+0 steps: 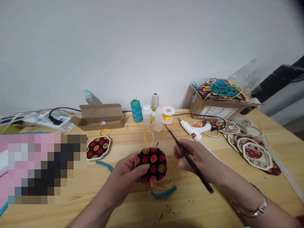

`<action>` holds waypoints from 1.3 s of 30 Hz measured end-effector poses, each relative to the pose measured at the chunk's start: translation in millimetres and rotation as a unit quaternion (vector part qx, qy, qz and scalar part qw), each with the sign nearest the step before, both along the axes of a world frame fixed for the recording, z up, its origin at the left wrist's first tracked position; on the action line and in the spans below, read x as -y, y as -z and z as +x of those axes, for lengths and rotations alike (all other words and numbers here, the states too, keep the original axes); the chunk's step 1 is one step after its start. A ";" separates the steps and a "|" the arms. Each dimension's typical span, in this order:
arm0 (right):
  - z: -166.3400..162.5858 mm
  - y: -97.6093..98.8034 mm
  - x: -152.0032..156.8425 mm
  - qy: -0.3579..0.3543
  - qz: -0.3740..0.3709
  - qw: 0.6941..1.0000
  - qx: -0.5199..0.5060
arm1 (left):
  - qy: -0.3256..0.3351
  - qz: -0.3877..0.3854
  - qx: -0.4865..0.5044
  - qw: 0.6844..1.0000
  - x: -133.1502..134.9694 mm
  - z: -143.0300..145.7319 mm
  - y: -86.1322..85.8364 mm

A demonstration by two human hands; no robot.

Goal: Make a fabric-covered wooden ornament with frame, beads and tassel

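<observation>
My left hand (129, 171) grips a flat black fabric pendant (154, 169) with red dots and flower prints, its thumb lying across the front. A yellow cord loop (148, 138) sticks up from the pendant's top, and a teal tassel (163, 193) hangs from the bottom. To the right, my right hand (192, 158) is closed around a slim black pointed tool (198, 172); its exact kind is unclear. The tool's thin end points up and left, apart from the pendant. A similar pendant (98, 148) with a pale rim lies on the table to the left.
Behind stand a teal thread cone (136, 110), plastic bottles (158, 120), a yellow cord spool (168, 114) and a white glue gun (194, 129). Lattice frames (256, 155) lie right, below a filled cardboard box (216, 109). An open box (102, 118) sits back left. Dark scraps dot the table (142, 209).
</observation>
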State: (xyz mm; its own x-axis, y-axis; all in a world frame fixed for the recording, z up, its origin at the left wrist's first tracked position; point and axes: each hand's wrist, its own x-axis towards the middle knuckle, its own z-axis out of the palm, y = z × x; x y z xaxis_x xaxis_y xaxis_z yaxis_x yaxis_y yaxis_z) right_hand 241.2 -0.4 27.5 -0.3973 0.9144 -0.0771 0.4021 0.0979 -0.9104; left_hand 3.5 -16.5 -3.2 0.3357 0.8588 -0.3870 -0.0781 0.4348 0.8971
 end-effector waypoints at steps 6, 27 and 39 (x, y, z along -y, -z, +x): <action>-11.9 5.2 4.1 0.028 0.096 0.981 0.168 | -0.008 -0.002 0.009 1.000 -1.0 -0.9 2.2; -7.3 8.6 6.7 0.028 0.231 0.925 0.301 | -0.022 -0.006 0.035 0.999 -1.0 -0.7 0.2; -7.4 12.5 6.3 0.032 0.243 0.921 0.304 | -0.029 -0.016 0.043 0.999 -2.0 0.2 -3.4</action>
